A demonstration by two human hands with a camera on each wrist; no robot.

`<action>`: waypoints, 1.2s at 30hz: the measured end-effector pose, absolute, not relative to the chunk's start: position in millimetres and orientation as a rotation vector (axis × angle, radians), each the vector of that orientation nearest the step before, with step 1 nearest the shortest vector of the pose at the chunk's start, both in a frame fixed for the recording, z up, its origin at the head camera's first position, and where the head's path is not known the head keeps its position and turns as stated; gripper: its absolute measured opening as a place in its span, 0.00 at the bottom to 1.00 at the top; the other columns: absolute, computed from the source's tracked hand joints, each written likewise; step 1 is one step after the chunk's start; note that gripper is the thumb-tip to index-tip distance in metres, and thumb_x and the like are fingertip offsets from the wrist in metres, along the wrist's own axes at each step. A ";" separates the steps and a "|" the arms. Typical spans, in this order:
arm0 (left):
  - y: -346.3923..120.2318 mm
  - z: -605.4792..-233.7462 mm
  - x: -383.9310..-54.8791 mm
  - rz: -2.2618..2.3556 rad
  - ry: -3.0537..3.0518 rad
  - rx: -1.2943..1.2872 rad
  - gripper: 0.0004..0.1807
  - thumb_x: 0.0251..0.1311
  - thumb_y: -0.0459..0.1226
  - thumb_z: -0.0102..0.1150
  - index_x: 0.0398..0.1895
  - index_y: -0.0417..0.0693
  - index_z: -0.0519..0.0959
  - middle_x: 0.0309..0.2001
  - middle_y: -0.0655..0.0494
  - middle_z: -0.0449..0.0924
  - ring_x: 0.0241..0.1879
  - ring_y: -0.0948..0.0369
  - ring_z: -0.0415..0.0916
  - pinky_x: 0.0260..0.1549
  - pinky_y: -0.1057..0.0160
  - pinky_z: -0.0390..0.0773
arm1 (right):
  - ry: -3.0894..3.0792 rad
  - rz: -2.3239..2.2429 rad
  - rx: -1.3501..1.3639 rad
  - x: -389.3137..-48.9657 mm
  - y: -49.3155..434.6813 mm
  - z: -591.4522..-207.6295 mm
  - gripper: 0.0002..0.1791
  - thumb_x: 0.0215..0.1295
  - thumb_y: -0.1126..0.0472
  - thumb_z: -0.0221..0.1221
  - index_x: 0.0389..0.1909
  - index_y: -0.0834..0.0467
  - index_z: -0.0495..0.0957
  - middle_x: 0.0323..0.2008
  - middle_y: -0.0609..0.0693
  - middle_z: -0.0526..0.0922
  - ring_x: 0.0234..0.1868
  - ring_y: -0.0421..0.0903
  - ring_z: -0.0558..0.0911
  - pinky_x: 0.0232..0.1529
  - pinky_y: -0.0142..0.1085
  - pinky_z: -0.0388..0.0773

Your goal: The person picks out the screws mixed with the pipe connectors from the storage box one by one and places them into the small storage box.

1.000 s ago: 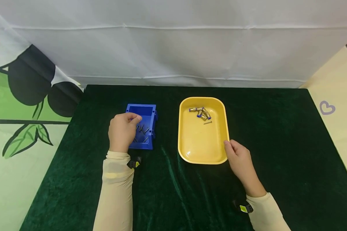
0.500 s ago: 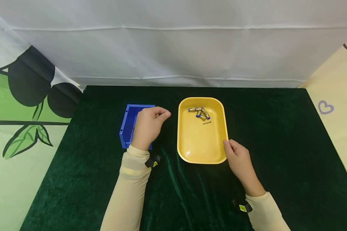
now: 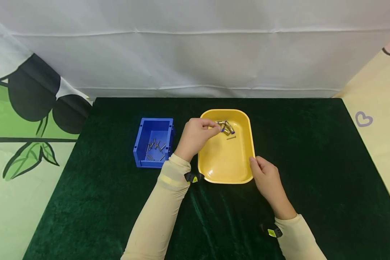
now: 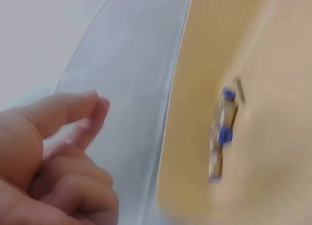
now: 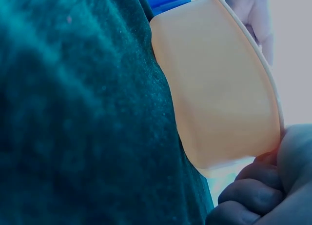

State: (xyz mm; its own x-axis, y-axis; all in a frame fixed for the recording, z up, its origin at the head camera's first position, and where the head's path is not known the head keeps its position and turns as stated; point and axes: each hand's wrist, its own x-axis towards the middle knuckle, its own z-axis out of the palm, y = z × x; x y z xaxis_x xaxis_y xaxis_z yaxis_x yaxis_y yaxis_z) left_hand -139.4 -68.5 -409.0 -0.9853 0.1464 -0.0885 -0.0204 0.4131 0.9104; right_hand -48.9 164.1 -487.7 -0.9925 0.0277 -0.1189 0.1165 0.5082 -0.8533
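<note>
My left hand (image 3: 196,135) is over the left rim of a yellow tray (image 3: 225,162). In the left wrist view its thumb and index fingertips meet, nothing shows between them, and the other fingers are curled in. Several brass fittings (image 3: 229,127) with blue ends lie at the tray's far end, partly hidden by that hand. Just nearer than them lies a single screw (image 3: 231,137). My right hand (image 3: 269,182) grips the tray's right rim near its front corner, thumb on top. Left of the tray, a blue bin (image 3: 153,164) holds several loose screws (image 3: 156,144).
Dark green velvet cloth (image 3: 312,162) covers the table, with folds in front of the tray. A white fabric backdrop (image 3: 201,57) stands behind the far edge. Printed panels flank both sides.
My left hand has moved right, from above the blue bin to above the yellow tray's left side, uncovering the bin's screws. My right hand has kept its grip on the tray rim.
</note>
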 end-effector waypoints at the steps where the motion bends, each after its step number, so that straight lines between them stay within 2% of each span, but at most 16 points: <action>1: -65.5 -408.3 -140.9 1.603 2.521 0.124 0.12 0.63 0.46 0.66 0.39 0.48 0.88 0.42 0.55 0.84 0.38 0.54 0.82 0.38 0.59 0.84 | 2.648 -1.512 0.124 -49.3 164.3 -487.4 0.27 0.76 0.39 0.44 0.34 0.57 0.76 0.27 0.54 0.78 0.22 0.53 0.75 0.21 0.35 0.71; 6: -52.2 -406.2 -147.9 1.557 2.546 0.169 0.11 0.64 0.47 0.64 0.40 0.51 0.88 0.40 0.59 0.84 0.38 0.58 0.76 0.38 0.63 0.80 | 2.645 -1.509 0.124 -50.4 165.0 -485.9 0.28 0.76 0.38 0.43 0.34 0.57 0.77 0.27 0.54 0.78 0.21 0.53 0.75 0.21 0.36 0.71; 12: -38.9 -410.2 -156.6 1.559 2.530 0.160 0.10 0.65 0.46 0.64 0.38 0.51 0.87 0.35 0.60 0.84 0.36 0.59 0.76 0.36 0.64 0.79 | 2.640 -1.518 0.139 -49.3 164.3 -483.5 0.27 0.76 0.38 0.43 0.35 0.57 0.77 0.27 0.54 0.78 0.22 0.53 0.75 0.22 0.35 0.71; 21: -23.7 -421.5 -170.4 1.328 2.624 0.140 0.09 0.65 0.41 0.64 0.34 0.45 0.88 0.33 0.55 0.84 0.29 0.61 0.74 0.30 0.66 0.76 | 2.652 -1.511 0.149 -45.9 163.0 -482.2 0.26 0.77 0.42 0.45 0.32 0.59 0.76 0.24 0.55 0.73 0.21 0.50 0.73 0.20 0.35 0.69; 24: -20.1 -429.9 -174.2 1.208 2.706 0.135 0.11 0.64 0.40 0.65 0.28 0.43 0.87 0.27 0.56 0.81 0.25 0.62 0.72 0.25 0.68 0.72 | 2.648 -1.502 0.150 -46.4 161.9 -481.8 0.25 0.77 0.42 0.45 0.33 0.58 0.77 0.24 0.54 0.75 0.22 0.51 0.74 0.21 0.35 0.70; 28: -15.6 -439.2 -177.2 1.019 2.794 0.157 0.15 0.65 0.39 0.64 0.20 0.42 0.84 0.19 0.58 0.71 0.21 0.63 0.68 0.21 0.69 0.65 | 2.644 -1.494 0.159 -45.7 160.9 -480.6 0.25 0.77 0.41 0.44 0.35 0.57 0.78 0.26 0.54 0.77 0.21 0.52 0.75 0.21 0.34 0.71; 36: -11.2 -446.7 -180.3 0.845 2.846 0.202 0.22 0.66 0.37 0.61 0.11 0.46 0.75 0.13 0.58 0.65 0.17 0.62 0.66 0.19 0.69 0.64 | 2.644 -1.491 0.177 -45.4 161.3 -480.0 0.26 0.76 0.40 0.44 0.35 0.56 0.78 0.27 0.53 0.78 0.21 0.53 0.75 0.22 0.34 0.72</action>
State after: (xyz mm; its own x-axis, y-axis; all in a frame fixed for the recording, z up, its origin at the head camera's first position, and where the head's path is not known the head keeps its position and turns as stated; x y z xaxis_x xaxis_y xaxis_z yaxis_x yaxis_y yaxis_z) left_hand -180.3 -11.2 -446.7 -0.9772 0.1759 -0.1191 0.0824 0.8305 0.5509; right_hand -45.4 161.3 -480.0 -0.9882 0.0513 -0.1445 0.1502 0.5137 -0.8447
